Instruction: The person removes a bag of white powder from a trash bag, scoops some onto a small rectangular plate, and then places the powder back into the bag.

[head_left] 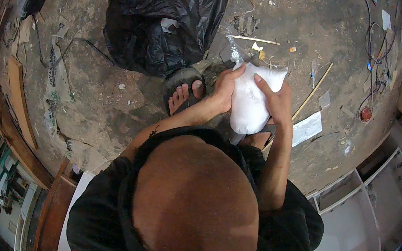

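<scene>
Fingers (262, 84) are pinching a white bundle (250, 112) between left hand (224, 89) and right hand (280, 103), over the floor (109, 99), nearer its right edge.

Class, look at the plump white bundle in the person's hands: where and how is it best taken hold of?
Probably by its two bulging sides, one hand from each, as the left hand and right hand grip the white bundle. It looks rounded and shows no handle, so spread fingers, thumbs over the upper face, should steady it.
</scene>
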{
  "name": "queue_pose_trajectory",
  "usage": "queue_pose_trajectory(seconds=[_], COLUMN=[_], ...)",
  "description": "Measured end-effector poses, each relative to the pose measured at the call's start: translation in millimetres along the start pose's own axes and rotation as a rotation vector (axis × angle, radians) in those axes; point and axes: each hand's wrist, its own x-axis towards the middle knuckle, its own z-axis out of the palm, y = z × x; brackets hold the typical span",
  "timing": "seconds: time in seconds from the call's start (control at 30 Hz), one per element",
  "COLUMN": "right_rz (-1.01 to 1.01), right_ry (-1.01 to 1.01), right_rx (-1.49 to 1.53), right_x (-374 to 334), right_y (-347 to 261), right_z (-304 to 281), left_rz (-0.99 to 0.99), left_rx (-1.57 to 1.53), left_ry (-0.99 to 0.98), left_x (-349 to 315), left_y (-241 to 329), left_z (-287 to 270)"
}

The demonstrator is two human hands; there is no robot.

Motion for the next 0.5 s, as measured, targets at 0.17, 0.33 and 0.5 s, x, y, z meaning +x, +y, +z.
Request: queue_pose_trajectory(seconds=[0.17, 0.33, 0.5], right_rz=[0.007, -0.021, -0.033], right_ry=[-0.011, 0.035, 0.012], right_rx=[0.007, 0.064, 0.053], right_x=[3.4, 1.7, 3.6], right_y=[6.3, 5.5, 6.7], right_z=[-1.9, 0.7, -1.5], left_rz=[-0.011, 0.027, 0.081], left_rx=[-0.143, -0.178, -0.093], left_ry=[-0.053, -0.062, -0.092], left_x=[0.5, 1.7, 8.4], left_y=[-2.7, -2.9, -7.6], left_z=[0.3, -1.9, -9.1])
